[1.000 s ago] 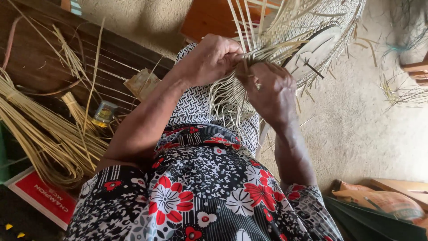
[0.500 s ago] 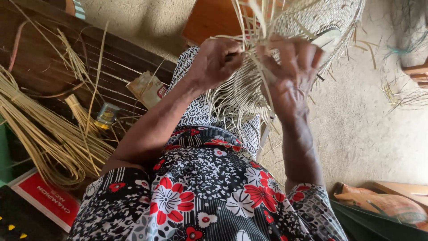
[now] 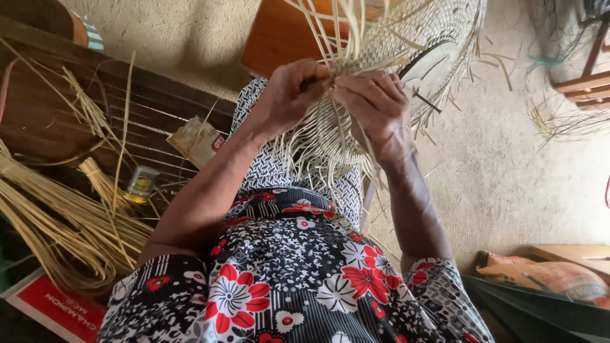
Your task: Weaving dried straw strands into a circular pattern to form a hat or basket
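A half-woven piece of pale straw (image 3: 406,32) is held up in front of me, with loose strands hanging and sticking out around it. My left hand (image 3: 293,94) pinches strands at its lower edge. Right beside it, my right hand (image 3: 375,105) grips the same woven edge, fingers curled over the straw. Both hands nearly touch each other. Below them lies my lap in a black, white and red flowered dress (image 3: 298,279).
A bundle of long straw stalks (image 3: 44,216) lies on a dark wooden bench (image 3: 127,108) at the left, with a small jar (image 3: 141,184) and a paper packet (image 3: 197,141). A red printed box (image 3: 54,305) sits lower left. Sacks (image 3: 546,276) lie lower right.
My right hand has come down and closed onto the woven edge next to my left hand. The straw piece has shifted slightly with the hands.
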